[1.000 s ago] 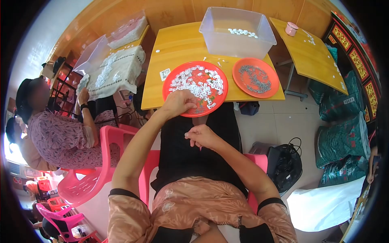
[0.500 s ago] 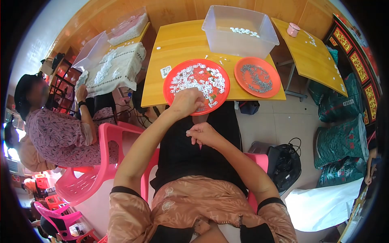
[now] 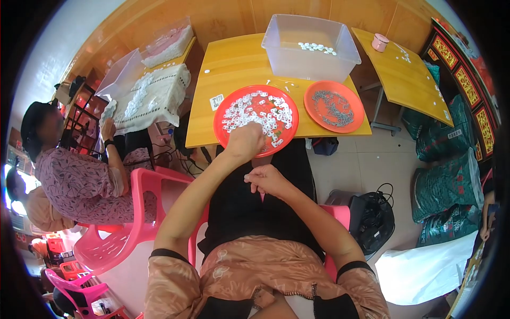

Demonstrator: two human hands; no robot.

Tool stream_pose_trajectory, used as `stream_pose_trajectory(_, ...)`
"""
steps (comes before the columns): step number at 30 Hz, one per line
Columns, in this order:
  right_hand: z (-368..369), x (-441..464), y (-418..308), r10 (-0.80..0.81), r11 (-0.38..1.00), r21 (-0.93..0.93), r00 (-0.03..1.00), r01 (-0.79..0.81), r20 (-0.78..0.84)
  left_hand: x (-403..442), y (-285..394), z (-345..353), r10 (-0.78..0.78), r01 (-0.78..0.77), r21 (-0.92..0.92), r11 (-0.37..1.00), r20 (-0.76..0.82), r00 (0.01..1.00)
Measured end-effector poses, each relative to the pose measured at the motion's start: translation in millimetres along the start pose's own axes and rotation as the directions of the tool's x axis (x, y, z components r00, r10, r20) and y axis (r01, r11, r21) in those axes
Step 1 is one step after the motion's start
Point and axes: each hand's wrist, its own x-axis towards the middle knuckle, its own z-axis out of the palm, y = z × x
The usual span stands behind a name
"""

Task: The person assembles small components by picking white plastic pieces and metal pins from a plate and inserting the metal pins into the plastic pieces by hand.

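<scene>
My left hand (image 3: 246, 142) is over the near part of a red round tray (image 3: 219, 113), its fingers curled down at small white pieces (image 3: 249, 108); the fingertips are hidden. Over my lap, just in front of that tray, my right hand (image 3: 265, 181) is closed, thumb and fingers pressed together; what it may hold is too small to tell. To the right, an orange-red plate (image 3: 314, 118) holds many small grey metal pieces (image 3: 334, 106).
A clear plastic bin (image 3: 303, 64) with white pieces stands at the back of the yellow table (image 3: 228, 53). Another yellow table (image 3: 398, 85) bears a pink cup (image 3: 380, 42). At left, a person (image 3: 79, 181) sits by a cloth-covered surface (image 3: 164, 90) and a pink chair (image 3: 111, 247).
My left hand has shifted slightly over the near part of the tray, its fingers now curled further under. My right hand has hardly moved. The whole view has shifted slightly.
</scene>
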Motion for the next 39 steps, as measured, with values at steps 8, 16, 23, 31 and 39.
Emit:
stream_pose_trajectory(8,4,-19,-33,-0.535,0.845,-0.287,0.711,0.452,-0.456,-52,-23,-34,-0.19,0.345,-0.882,0.321,0.296,0.936)
stream_pose_trajectory(16,7,-19,-31,-0.594,0.803,-0.27,0.753,0.532,-0.284,-66,-17,-50,-0.056,0.454,-0.878,0.153,0.451,0.891)
stream_pose_trajectory(23,2,-24,-41,-0.583,0.812,-0.138,0.768,0.568,-0.267,-61,-18,-46,-0.034,0.5,-0.847,0.178,0.503,0.864)
stream_pose_trajectory(31,-8,-17,-35,-0.467,0.878,-0.064,0.822,0.474,-0.325,-25,-39,-18,-0.171,0.19,-0.723,0.664,0.1,0.98)
stream_pose_trajectory(39,0,-18,-32,-0.459,0.884,-0.057,0.837,0.464,-0.297,50,-47,9,-0.181,0.141,-0.282,0.949,-0.121,0.976)
